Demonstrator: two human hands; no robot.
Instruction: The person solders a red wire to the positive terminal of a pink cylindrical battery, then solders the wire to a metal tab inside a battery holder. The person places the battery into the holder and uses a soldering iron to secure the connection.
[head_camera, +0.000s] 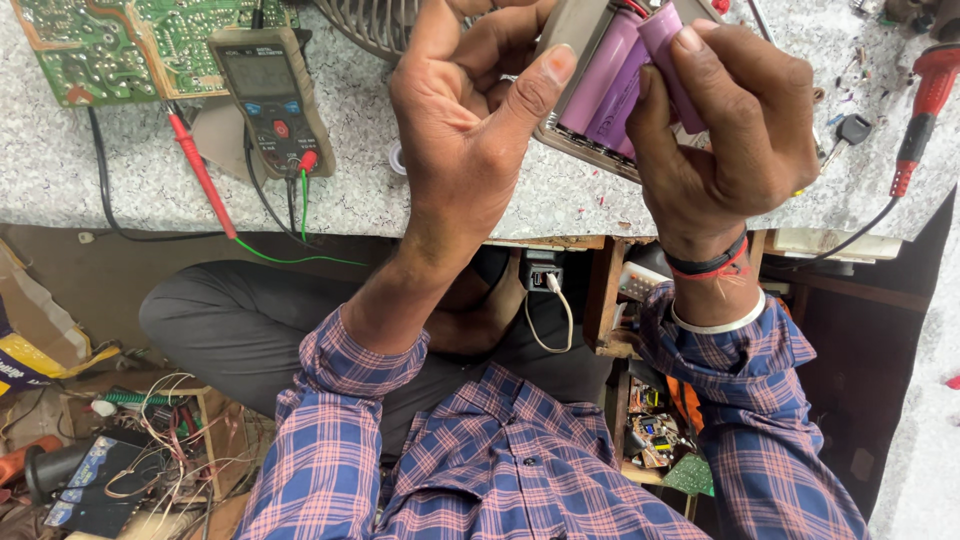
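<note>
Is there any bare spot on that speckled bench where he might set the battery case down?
Bare speckled benchtop lies below the circuit board, left of the multimeter, crossed only by its red probe. Another patch sits between the multimeter and the left hand. Right of the right hand, a key and bits crowd it.

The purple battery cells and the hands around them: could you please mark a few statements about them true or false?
1. The right hand grips a purple battery cell. True.
2. The cells sit in a blue plastic box. False: the case is grey.
3. The left hand holds the case from the other side. True.
4. The multimeter lies in the person's lap. False: it lies on the speckled bench, left of the hands.
5. The red probe lies on the bench near the multimeter. True.
6. The green circuit board sits under the right hand. False: it is at the far left.
</note>
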